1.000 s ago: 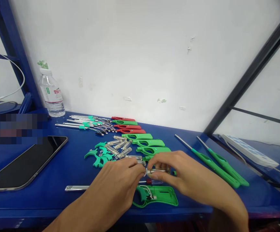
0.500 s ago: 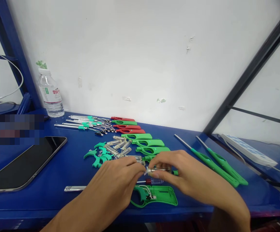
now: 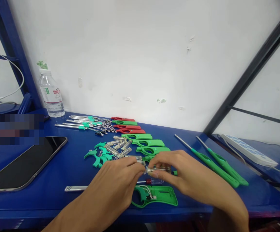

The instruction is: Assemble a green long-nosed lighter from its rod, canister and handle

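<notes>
Right grip (image 3: 182, 172) pinches one clear tube (image 3: 159, 169) — left grip (image 3: 120, 180) too hidden to tell — two rod-tipped green lighters (image 3: 223, 172) lying rightward.

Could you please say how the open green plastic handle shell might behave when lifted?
The open green plastic handle shell looks thin-walled, so probably light. Its thin white wires curve loosely and would likely flop. Uncovered, it might spill its curved teal plastic piece if tilted.
</notes>
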Action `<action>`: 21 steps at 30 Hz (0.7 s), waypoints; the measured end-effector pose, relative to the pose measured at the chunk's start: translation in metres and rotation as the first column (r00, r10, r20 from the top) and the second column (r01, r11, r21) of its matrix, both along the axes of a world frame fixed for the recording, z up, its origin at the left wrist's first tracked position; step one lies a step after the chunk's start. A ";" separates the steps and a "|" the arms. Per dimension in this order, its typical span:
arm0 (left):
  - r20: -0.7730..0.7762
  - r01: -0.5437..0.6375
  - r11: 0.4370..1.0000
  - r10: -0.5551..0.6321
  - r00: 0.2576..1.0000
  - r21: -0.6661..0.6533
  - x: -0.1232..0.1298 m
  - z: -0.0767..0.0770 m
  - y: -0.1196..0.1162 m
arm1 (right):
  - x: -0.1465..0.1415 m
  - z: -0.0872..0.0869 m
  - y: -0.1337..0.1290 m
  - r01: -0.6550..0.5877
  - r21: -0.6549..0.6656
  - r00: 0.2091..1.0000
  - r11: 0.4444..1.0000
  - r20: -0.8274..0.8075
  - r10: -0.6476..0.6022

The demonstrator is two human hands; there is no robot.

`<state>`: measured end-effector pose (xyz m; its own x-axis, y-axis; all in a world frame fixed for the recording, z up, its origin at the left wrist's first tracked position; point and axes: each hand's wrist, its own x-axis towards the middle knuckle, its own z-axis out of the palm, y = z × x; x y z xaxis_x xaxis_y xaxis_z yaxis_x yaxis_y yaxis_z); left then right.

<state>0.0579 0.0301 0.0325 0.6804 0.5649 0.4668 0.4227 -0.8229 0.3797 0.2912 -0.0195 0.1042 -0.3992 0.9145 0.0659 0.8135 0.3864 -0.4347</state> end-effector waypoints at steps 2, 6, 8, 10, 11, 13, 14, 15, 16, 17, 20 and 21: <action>0.006 0.003 1.000 -0.003 1.000 0.002 0.001 -0.001 0.000 | -0.001 0.000 0.000 0.004 0.001 1.000 1.000 0.003 -0.004; 0.019 0.001 1.000 -0.001 1.000 0.009 0.002 -0.002 0.000 | -0.002 0.000 0.000 0.005 0.014 1.000 1.000 0.016 -0.005; 0.023 0.001 1.000 -0.001 1.000 0.009 0.001 -0.002 -0.001 | -0.003 0.000 0.000 0.002 0.012 1.000 1.000 0.012 -0.002; 0.026 0.000 1.000 0.000 1.000 0.004 0.001 -0.001 -0.001 | -0.005 0.001 0.000 0.002 0.011 1.000 1.000 0.010 -0.002; 0.028 0.002 1.000 -0.002 1.000 -0.001 0.001 -0.001 -0.001 | -0.005 0.001 0.000 0.004 0.012 1.000 1.000 0.011 -0.004; 0.038 -0.002 1.000 0.002 0.999 -0.013 0.001 0.000 0.000 | -0.005 0.001 0.001 0.014 0.016 1.000 1.000 0.016 -0.014; 0.047 -0.008 1.000 0.009 0.999 -0.019 0.002 -0.001 0.001 | -0.005 0.001 0.001 0.017 0.018 1.000 1.000 0.017 -0.018; 0.058 -0.019 1.000 0.021 0.998 -0.025 0.002 -0.001 0.002 | -0.004 0.001 0.001 0.020 0.020 1.000 1.000 0.016 -0.020; 0.072 -0.035 0.999 0.037 0.997 -0.030 0.003 -0.001 0.003 | -0.003 0.001 0.001 0.019 0.020 1.000 1.000 0.015 -0.019; 0.085 -0.052 0.998 0.055 0.995 -0.037 0.003 -0.001 0.004 | -0.001 0.001 0.001 0.018 0.018 1.000 1.000 0.013 -0.019; 0.113 -0.076 0.995 0.082 0.990 -0.058 0.003 0.000 0.005 | 0.001 0.000 0.001 0.025 0.004 1.000 1.000 0.011 -0.025; 0.116 -0.076 0.995 0.084 0.990 -0.066 0.003 0.001 0.004 | 0.001 0.000 0.001 0.029 0.002 1.000 1.000 0.011 -0.029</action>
